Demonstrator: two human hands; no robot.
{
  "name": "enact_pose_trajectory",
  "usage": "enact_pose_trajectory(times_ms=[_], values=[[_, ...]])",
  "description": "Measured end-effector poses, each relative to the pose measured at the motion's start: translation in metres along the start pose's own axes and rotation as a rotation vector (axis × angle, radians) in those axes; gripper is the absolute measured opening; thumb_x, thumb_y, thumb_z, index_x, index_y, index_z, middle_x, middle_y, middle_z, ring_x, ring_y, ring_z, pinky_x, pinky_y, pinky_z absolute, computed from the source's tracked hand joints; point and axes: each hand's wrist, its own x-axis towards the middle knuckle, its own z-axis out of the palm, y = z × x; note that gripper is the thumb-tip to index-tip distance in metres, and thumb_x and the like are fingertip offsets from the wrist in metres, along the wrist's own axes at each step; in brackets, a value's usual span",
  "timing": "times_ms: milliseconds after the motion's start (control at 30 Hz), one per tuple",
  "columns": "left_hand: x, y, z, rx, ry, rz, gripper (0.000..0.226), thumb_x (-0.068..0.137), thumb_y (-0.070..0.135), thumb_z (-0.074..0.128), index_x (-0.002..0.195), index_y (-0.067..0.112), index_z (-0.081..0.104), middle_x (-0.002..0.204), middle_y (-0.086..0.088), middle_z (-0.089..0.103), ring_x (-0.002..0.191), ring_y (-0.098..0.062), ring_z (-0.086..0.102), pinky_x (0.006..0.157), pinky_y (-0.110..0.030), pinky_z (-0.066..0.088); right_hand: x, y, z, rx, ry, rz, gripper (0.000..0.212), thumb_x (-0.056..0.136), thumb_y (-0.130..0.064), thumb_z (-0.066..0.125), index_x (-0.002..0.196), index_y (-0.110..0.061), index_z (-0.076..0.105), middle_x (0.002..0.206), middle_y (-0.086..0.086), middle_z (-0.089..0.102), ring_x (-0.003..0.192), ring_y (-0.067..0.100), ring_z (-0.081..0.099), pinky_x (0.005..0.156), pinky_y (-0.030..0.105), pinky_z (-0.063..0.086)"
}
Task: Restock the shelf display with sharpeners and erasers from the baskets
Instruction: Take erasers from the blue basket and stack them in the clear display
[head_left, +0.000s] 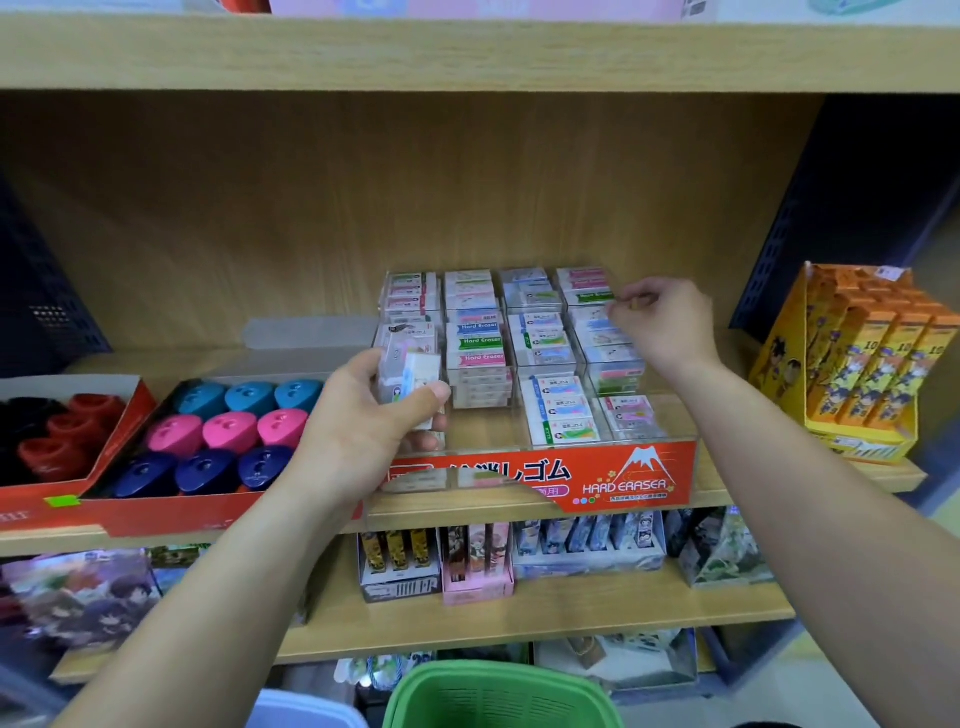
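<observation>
Restocking looks well advanced at the eraser display (623, 483), with most clear compartments stacked and the two front-left ones nearly bare. The left hand (363, 415) grips a small bundle of erasers (410, 379) over that front-left corner. The right hand (665, 322) curls its fingers at the rear-right stack, though whether it pinches anything cannot be told. Sharpeners (228, 431) fill the tray alongside, and a green basket (498, 696) sits below.

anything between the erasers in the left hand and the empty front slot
Nothing visible. The left hand holds the erasers at the front-left of the hard eraser display, right beside the bare front compartment, open on top. The right hand is at its back-right corner.
</observation>
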Motion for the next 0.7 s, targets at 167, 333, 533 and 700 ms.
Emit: enact_pose_trajectory(times_ms=[167, 333, 533, 700], values=[[-0.003, -0.001, 0.004, -0.038, 0.001, -0.020, 0.030, 0.088, 0.014, 0.076, 0.116, 0.018, 0.066, 0.096, -0.003, 0.078, 0.081, -0.022, 0.076, 0.062, -0.025, 0.061, -0.005, -0.004, -0.002, 0.014, -0.018, -0.011, 0.009, 0.089, -0.020, 0.069, 0.084, -0.023, 0.076, 0.073, -0.017, 0.063, 0.066, -0.001, 0.056, 0.061, 0.014, 0.042], [-0.010, -0.001, 0.011, -0.047, -0.021, -0.031, 0.031, 0.086, 0.012, 0.078, 0.115, 0.013, 0.066, 0.091, -0.004, 0.078, 0.075, -0.020, 0.075, 0.059, -0.026, 0.061, -0.032, -0.023, -0.022, 0.121, 0.061, 0.001, 0.015, 0.090, -0.018, 0.065, 0.083, -0.028, 0.074, 0.083, -0.017, 0.067, 0.075, -0.005, 0.059, 0.065, 0.016, 0.043], [-0.027, 0.001, 0.034, -0.071, -0.183, -0.012, 0.035, 0.087, 0.010, 0.075, 0.120, 0.012, 0.063, 0.091, -0.001, 0.077, 0.074, -0.018, 0.073, 0.060, -0.031, 0.062, -0.108, -0.073, -0.036, 0.497, -0.417, -0.021, 0.009, 0.094, -0.016, 0.067, 0.095, -0.017, 0.076, 0.082, -0.003, 0.073, 0.069, 0.008, 0.063, 0.062, 0.022, 0.051], [-0.041, 0.004, 0.040, -0.110, -0.272, 0.006, 0.048, 0.076, 0.024, 0.075, 0.120, 0.011, 0.062, 0.095, -0.005, 0.076, 0.071, -0.020, 0.071, 0.055, -0.024, 0.056, -0.134, -0.084, -0.038, 0.748, -0.729, 0.047, 0.011, 0.075, -0.020, 0.079, 0.086, -0.019, 0.077, 0.080, 0.008, 0.073, 0.073, 0.020, 0.067, 0.069, 0.032, 0.058]])
